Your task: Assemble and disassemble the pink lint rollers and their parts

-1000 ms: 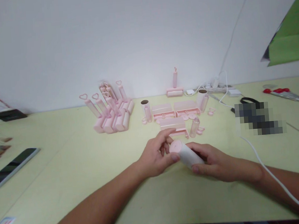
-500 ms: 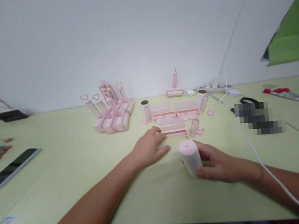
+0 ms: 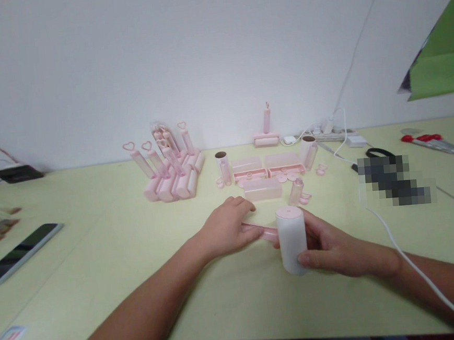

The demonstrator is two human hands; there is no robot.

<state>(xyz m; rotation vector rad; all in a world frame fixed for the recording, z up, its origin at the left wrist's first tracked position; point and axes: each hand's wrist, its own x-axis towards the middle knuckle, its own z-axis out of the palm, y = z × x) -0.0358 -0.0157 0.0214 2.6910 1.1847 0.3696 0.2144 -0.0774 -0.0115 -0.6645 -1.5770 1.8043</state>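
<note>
My right hand (image 3: 329, 248) is wrapped round a white roll with a pink end cap (image 3: 291, 238), held upright just above the yellow-green table (image 3: 101, 263). My left hand (image 3: 226, 227) grips a flat pink plastic frame piece (image 3: 264, 231) that reaches toward the roll. Just beyond lie a pale pink cover (image 3: 262, 189) and a small clear pink tube (image 3: 296, 191).
Finished pink rollers with heart handles (image 3: 170, 169) are piled at the back left of centre. More pink covers, tubes and caps (image 3: 274, 167) lie behind. A phone (image 3: 19, 253) lies at left, a white cable (image 3: 402, 250) and scissors (image 3: 431, 141) at right.
The roll went from lying tilted in both hands to standing upright in my right hand. My left hand let go, reached to the pink parts, and drew a frame piece back.
</note>
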